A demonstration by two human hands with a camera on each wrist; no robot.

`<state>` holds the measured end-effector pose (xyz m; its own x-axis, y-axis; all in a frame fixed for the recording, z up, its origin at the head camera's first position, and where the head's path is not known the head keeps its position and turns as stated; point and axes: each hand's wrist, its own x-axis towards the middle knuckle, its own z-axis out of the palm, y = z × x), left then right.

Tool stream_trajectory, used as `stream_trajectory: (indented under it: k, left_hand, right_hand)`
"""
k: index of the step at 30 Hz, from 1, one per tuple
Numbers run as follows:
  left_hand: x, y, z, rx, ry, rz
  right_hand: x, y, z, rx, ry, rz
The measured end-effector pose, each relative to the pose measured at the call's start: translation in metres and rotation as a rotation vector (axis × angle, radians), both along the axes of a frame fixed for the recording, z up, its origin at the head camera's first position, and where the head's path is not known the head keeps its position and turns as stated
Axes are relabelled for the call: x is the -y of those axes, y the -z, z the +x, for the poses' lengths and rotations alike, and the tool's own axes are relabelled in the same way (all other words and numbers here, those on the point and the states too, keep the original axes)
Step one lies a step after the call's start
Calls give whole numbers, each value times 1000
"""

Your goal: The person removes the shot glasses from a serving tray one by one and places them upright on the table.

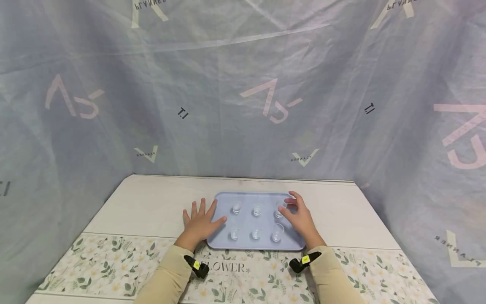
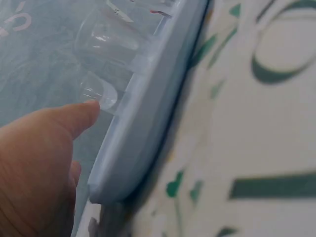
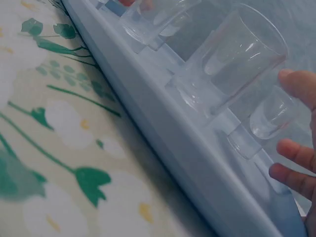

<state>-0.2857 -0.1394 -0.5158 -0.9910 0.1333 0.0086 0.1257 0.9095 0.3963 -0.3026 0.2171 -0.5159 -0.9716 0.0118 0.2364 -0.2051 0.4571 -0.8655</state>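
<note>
A pale blue tray [image 1: 246,243] lies on the table and bears several small clear glasses in two rows. My left hand [image 1: 201,226] spreads its fingers at the tray's left edge, its thumb pointing inward near the front-left glass [image 1: 234,234]. My right hand [image 1: 301,218] is at the tray's right side, thumb and fingers parted about the back-right glass [image 1: 279,214]. In the right wrist view, that glass [image 3: 271,118] stands beyond the fingertips, and I cannot tell whether they touch it. Nearer that camera is the front-right glass [image 3: 242,54], upright.
A floral cloth strip [image 1: 125,264] with printed lettering runs along the table's front. Behind the tray lies a white table surface [image 1: 163,202]. Grey printed curtains [image 1: 228,105] hang at the back and both sides.
</note>
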Motion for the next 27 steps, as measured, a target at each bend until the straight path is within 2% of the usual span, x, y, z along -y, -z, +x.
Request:
stream_trajectory:
  k: [6, 15, 22, 27]
  left_hand:
    - [-1, 7, 2, 13, 8, 8]
    - [-4, -2, 8, -8, -14, 33]
    - [-4, 7, 12, -22, -26, 36]
    - [-4, 6, 11, -38, -24, 39]
  right_hand:
    - [0, 5, -1, -62, -14, 50]
    - [4, 3, -3, -135, -23, 138]
    - [4, 4, -1, -123, -16, 176]
    - [4, 5, -1, -96, 1, 152]
